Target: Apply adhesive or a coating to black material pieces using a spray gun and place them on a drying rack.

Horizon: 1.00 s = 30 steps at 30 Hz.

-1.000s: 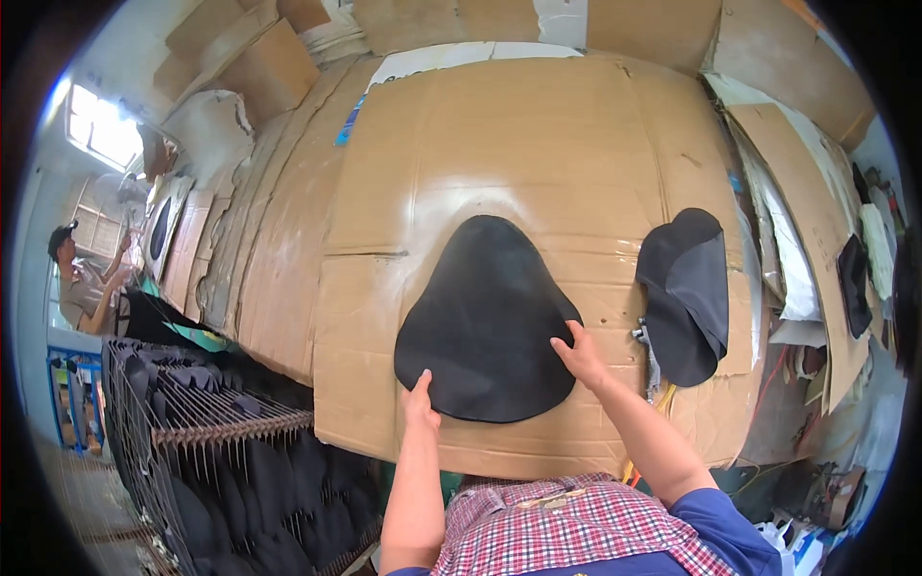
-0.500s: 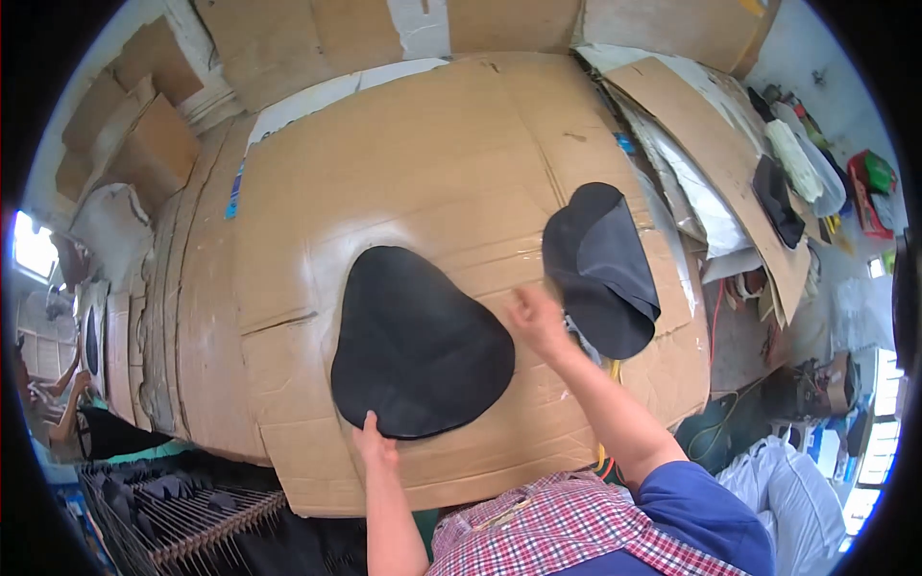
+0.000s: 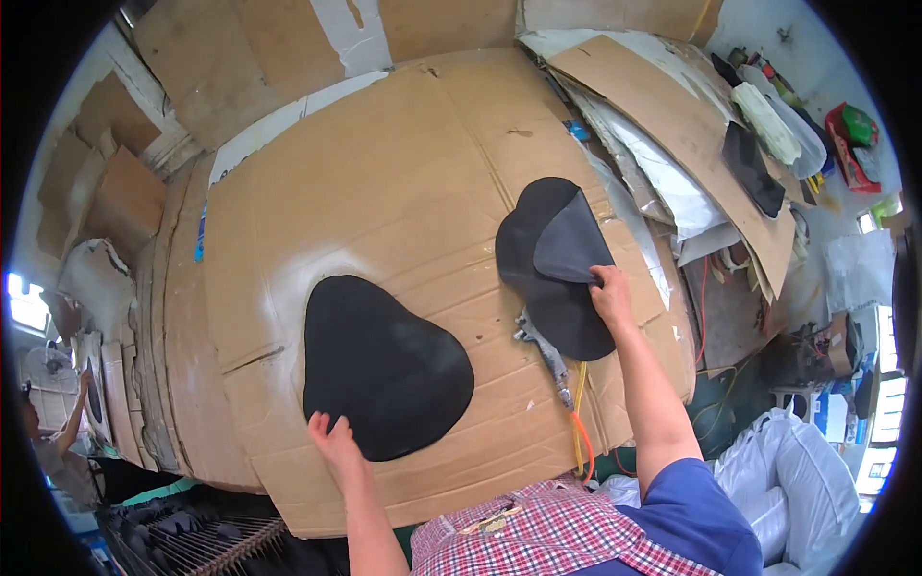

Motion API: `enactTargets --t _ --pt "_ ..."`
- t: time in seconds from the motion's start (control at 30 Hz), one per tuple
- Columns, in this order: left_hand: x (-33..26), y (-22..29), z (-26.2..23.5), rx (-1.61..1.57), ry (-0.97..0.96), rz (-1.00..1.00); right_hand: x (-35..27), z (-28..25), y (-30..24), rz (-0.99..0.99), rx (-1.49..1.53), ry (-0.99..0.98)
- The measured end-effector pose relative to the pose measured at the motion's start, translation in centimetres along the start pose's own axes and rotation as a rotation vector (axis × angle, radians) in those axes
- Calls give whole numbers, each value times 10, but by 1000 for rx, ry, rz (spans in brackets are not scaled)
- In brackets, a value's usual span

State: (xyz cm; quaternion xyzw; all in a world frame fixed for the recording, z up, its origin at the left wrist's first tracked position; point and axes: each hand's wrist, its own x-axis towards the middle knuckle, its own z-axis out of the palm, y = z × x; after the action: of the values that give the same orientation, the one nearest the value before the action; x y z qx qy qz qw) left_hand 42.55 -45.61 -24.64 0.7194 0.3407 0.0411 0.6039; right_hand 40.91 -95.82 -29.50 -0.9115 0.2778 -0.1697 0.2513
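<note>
A rounded triangular black pad (image 3: 384, 370) lies flat on the cardboard-covered table in front of me. My left hand (image 3: 338, 444) is at the pad's lower left edge with its fingers apart, holding nothing. To the right lies a black fabric piece (image 3: 543, 254), with a smoother grey-black flap folded over part of it. My right hand (image 3: 612, 300) pinches the right edge of this piece. Partly under its lower left side is a metal air gun (image 3: 550, 363), with an orange hose running toward me.
Large cardboard sheets (image 3: 413, 144) cover the table. Stacked cardboard and white sheets (image 3: 672, 163) lean at the right, with a black piece (image 3: 754, 173) on top. White sacks (image 3: 788, 480) stand at lower right, a wire rack (image 3: 192, 538) at lower left. Another person (image 3: 58, 442) works far left.
My right hand has moved right and taken the edge of the black fabric piece. My left hand has lifted its fingers off the pad. The whole view has shifted, uncovering the air gun.
</note>
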Motion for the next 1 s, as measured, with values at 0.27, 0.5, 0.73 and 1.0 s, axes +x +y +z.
enactTargets --t 0.27,0.5,0.73,1.0 --pt "-91 119 115 366 -554 984 7 -114 -168 -659 290 -189" --pt "-101 211 50 427 -1146 973 -46 -163 -278 -1145 579 -770" --pt "-58 200 -63 468 -842 786 -60 -108 -319 -798 903 -933" --pt "50 102 -15 607 -301 786 -37 121 -284 -8 743 -872"
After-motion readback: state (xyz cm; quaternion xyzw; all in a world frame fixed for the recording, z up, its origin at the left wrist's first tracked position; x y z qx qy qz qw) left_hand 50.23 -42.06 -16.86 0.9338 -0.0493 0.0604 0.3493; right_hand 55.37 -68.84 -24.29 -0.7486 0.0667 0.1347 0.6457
